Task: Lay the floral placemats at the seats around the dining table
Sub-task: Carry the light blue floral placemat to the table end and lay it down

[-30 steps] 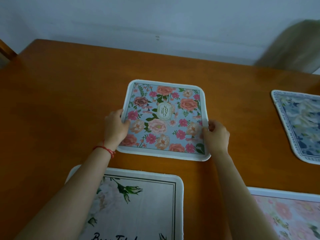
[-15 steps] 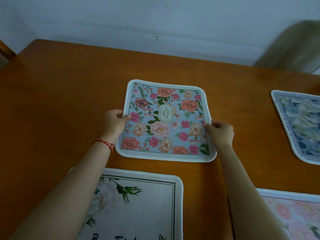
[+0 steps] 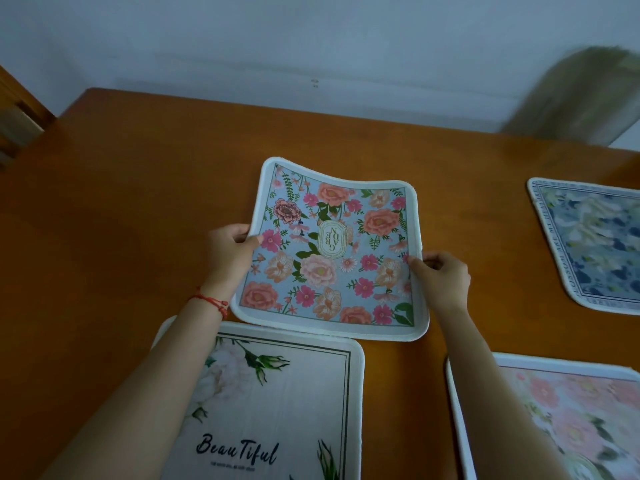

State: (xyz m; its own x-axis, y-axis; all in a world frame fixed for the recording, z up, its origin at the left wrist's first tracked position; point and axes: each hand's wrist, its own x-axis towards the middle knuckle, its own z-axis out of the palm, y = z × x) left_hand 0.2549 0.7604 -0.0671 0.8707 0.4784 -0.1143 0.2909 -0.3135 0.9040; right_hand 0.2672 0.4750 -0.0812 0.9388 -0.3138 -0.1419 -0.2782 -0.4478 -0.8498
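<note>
Nearest the camera, the white "Beautiful" placemat (image 3: 277, 410) and the pale pink placemat (image 3: 561, 417) lie flat on the tabletop (image 3: 104, 220). Just beyond them, the blue rose placemat (image 3: 332, 251), which lay flat on the wood a second ago, now sags in the middle with its far edge raised. The left hand (image 3: 230, 251) pinches its left edge and the right hand (image 3: 440, 275) its right edge, each grip closed on the border with thumb on top. It has likely been picked up for repositioning, so this seat is not yet settled. Farther right lies the dark blue placemat (image 3: 595, 244).
</note>
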